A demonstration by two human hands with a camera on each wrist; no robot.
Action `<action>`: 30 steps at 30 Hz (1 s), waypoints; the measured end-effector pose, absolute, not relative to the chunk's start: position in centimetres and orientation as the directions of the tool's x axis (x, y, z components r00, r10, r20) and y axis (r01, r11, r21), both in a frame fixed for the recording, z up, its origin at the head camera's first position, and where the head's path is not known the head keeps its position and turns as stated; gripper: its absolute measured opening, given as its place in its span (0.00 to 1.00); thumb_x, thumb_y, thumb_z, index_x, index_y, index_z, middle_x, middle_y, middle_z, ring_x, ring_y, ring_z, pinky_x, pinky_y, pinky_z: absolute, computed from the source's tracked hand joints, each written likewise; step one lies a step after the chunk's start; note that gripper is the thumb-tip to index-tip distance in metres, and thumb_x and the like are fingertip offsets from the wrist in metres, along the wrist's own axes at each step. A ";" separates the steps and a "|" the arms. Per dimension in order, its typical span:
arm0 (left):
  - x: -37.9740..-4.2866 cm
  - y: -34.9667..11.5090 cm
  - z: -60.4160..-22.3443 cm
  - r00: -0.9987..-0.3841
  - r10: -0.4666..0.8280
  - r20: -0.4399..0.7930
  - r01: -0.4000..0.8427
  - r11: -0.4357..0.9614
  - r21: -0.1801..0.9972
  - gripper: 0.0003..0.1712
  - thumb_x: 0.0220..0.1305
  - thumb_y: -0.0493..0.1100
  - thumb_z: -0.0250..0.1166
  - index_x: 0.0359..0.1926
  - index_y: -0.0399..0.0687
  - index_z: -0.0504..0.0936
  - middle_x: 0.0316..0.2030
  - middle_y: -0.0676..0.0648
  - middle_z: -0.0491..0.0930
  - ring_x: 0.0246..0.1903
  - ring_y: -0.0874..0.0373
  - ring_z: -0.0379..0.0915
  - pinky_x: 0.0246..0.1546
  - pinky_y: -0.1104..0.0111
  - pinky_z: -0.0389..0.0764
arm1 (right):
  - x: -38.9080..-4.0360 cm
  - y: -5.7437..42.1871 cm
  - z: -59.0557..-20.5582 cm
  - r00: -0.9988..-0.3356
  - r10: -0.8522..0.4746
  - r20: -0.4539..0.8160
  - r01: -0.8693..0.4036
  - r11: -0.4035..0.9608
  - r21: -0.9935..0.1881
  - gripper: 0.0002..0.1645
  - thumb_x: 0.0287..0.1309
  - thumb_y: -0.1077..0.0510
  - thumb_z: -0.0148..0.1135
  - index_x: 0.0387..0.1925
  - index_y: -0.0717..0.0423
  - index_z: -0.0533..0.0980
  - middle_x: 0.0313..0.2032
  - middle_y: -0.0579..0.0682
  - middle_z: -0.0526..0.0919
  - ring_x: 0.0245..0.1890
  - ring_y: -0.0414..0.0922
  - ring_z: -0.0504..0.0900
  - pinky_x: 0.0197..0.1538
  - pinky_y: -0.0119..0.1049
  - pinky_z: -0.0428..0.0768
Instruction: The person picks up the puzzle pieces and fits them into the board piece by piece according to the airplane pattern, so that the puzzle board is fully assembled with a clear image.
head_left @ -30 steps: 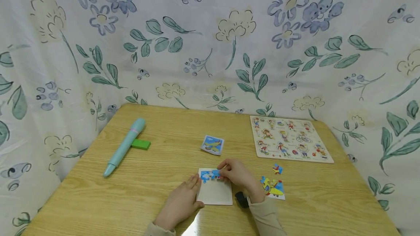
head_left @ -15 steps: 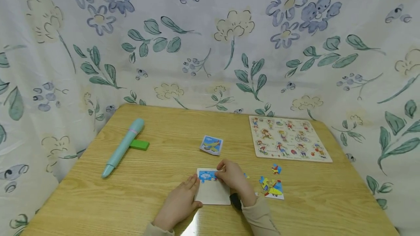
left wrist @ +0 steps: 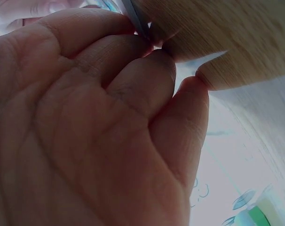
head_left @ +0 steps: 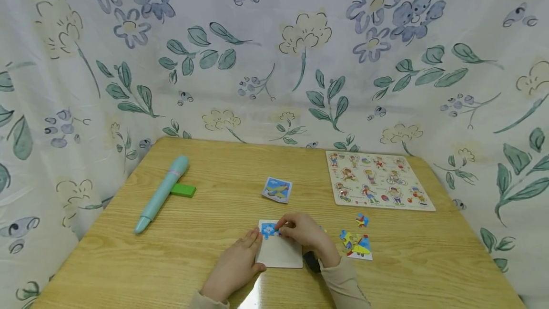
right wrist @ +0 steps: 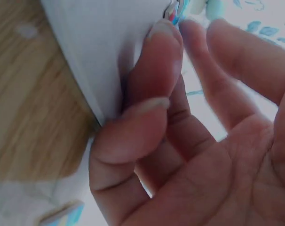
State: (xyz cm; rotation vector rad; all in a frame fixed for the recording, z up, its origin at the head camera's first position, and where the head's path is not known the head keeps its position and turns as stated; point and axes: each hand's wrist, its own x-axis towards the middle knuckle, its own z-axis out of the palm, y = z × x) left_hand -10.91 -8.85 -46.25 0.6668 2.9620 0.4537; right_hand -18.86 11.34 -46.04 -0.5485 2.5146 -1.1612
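My left hand (head_left: 240, 256) rests along the left edge of a small pale puzzle board (head_left: 279, 254), its fingers close together and its thumb at the near corner. Joined blue puzzle pieces (head_left: 268, 229) lie in the board's far left part. Over the right end of these pieces my right hand (head_left: 304, 232) touches them with its fingertips, hiding the piece beneath. In the right wrist view, thumb and index finger are apart, and a bit of coloured puzzle piece (right wrist: 173, 12) shows by the fingertips. Loose yellow and blue pieces (head_left: 358, 246) lie right of the hand.
Another loose piece (head_left: 362, 220) lies farther back. Behind the board is a small airplane picture card (head_left: 277, 190). A large picture puzzle board (head_left: 379, 180) lies at the back right; a teal pen-shaped case (head_left: 162, 194) and green block (head_left: 183, 190) are at left.
My right hand has brought a blue piece against the others on the board, then shifted slightly left over them. My left hand keeps its place at the board's edge.
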 end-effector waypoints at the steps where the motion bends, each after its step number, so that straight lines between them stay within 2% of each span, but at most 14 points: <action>1: -10.9 -8.9 -46.3 -0.903 0.429 -0.003 0.408 0.862 0.299 0.42 0.56 0.54 0.68 0.64 0.31 0.70 0.67 0.35 0.67 0.66 0.42 0.67 0.63 0.49 0.74 | -18.8 11.3 -45.9 -0.869 -0.477 -0.132 -0.215 0.604 -0.768 0.07 0.63 0.60 0.59 0.39 0.54 0.82 0.25 0.45 0.78 0.25 0.38 0.72 0.26 0.26 0.69; 9: -11.0 -8.9 -46.3 -0.903 0.431 0.002 0.412 0.862 0.296 0.42 0.56 0.55 0.68 0.64 0.31 0.70 0.68 0.35 0.66 0.66 0.42 0.67 0.63 0.50 0.74 | -18.8 11.3 -45.5 -0.837 -0.527 -0.146 -0.262 0.621 -0.739 0.09 0.64 0.62 0.57 0.43 0.54 0.81 0.23 0.43 0.73 0.23 0.38 0.68 0.24 0.25 0.66; 16: -11.0 -8.9 -46.2 -0.898 0.440 -0.004 0.420 0.860 0.290 0.42 0.57 0.55 0.68 0.64 0.31 0.69 0.68 0.35 0.66 0.66 0.42 0.66 0.63 0.50 0.73 | -18.5 11.1 -45.0 -0.809 -0.564 -0.162 -0.285 0.619 -0.732 0.12 0.65 0.58 0.59 0.49 0.56 0.79 0.26 0.45 0.77 0.24 0.38 0.72 0.24 0.27 0.69; 20: -10.9 -8.9 -46.2 -0.900 0.435 -0.003 0.416 0.863 0.288 0.43 0.56 0.55 0.68 0.64 0.31 0.70 0.67 0.36 0.67 0.66 0.42 0.66 0.63 0.50 0.73 | -18.3 11.2 -44.8 -0.835 -0.522 -0.175 -0.262 0.657 -0.707 0.12 0.64 0.57 0.60 0.47 0.58 0.79 0.27 0.46 0.77 0.25 0.39 0.72 0.25 0.28 0.69; 25: -10.8 -8.9 -46.2 -0.904 0.428 -0.010 0.408 0.869 0.281 0.43 0.56 0.56 0.68 0.64 0.32 0.70 0.67 0.36 0.67 0.66 0.42 0.67 0.64 0.51 0.73 | -18.3 11.3 -44.6 -0.864 -0.489 -0.119 -0.294 0.682 -0.670 0.13 0.62 0.58 0.61 0.47 0.59 0.78 0.27 0.48 0.78 0.26 0.40 0.71 0.25 0.29 0.70; 30: -10.8 -9.0 -46.1 -0.902 0.431 -0.006 0.412 0.866 0.284 0.42 0.57 0.55 0.68 0.64 0.31 0.70 0.67 0.36 0.67 0.66 0.42 0.67 0.64 0.51 0.73 | -18.4 11.1 -44.5 -0.809 -0.574 -0.124 -0.373 0.665 -0.647 0.18 0.63 0.59 0.60 0.54 0.56 0.78 0.28 0.46 0.76 0.26 0.39 0.69 0.26 0.28 0.68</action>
